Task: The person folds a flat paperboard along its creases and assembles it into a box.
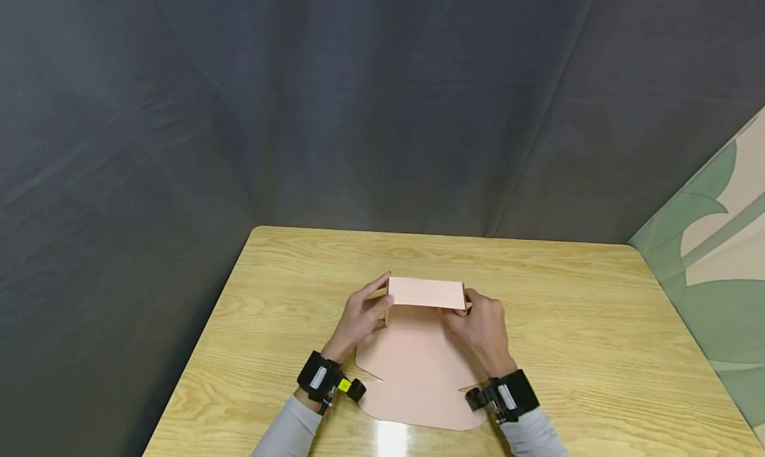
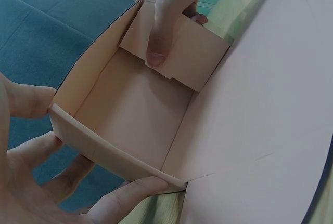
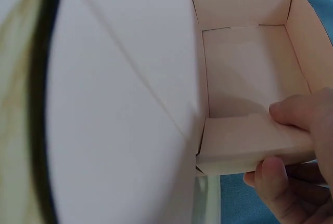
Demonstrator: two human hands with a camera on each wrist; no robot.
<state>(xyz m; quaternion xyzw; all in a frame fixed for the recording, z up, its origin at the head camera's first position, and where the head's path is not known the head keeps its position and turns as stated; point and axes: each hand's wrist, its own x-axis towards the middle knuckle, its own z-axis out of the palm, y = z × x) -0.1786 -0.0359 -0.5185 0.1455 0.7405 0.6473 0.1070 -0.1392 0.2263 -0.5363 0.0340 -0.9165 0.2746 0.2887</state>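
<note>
A pale pink cardboard box [image 1: 425, 292], partly folded, stands tilted up between both hands, its long lid flap [image 1: 415, 357] reaching toward the person. My left hand [image 1: 358, 317] holds its left end, fingers spread along the outside of the side wall [image 2: 109, 148] and at its corner. At the opposite end, my right hand [image 1: 485, 327] pinches the folded-over side wall [image 3: 250, 135]. Its thumb presses on the inner panel [image 2: 192, 52], while the other fingers lie against the outside. A small tab shows at that panel's lower edge in the left wrist view.
The box is over a wood-grain table [image 1: 586, 324]. Dark cloth [image 1: 382, 111] hangs behind and to the left of it. A green and cream patterned surface [image 1: 717, 264] borders the right side. Both wrists carry black camera mounts.
</note>
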